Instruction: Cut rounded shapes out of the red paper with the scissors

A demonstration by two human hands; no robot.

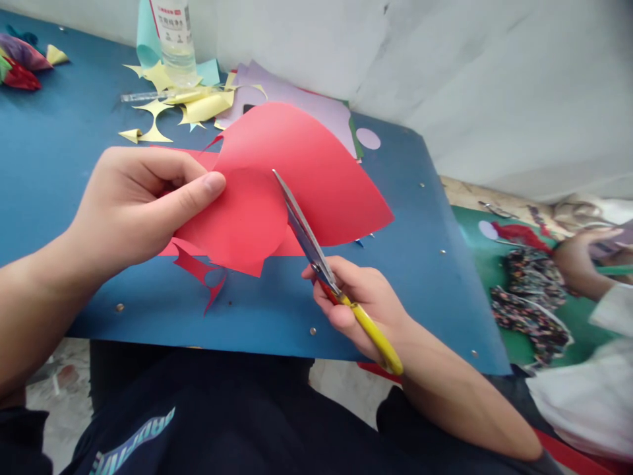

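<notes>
My left hand (143, 204) pinches a sheet of red paper (301, 165) at its left side, thumb on top. A curved cut runs through the sheet, round a partly cut rounded shape. In my right hand (366, 303) are scissors (309, 241) with yellow and red handles, their blades pointing up and left at the cut, one blade over the paper. Whether the blades are fully closed is hard to tell. Below the sheet, a thin red scrap (198, 267) hangs near the table's front edge. More red paper lies underneath.
On the blue table (386, 284) stand a water bottle (175, 46) and yellow paper scraps (208, 105). Purple sheets (306, 109) lie behind the red paper, beside a small purple circle (368, 138). Colourful fabric (24, 56) is far left. At right, another person's hand (583, 260) is near patterned cloth (534, 284).
</notes>
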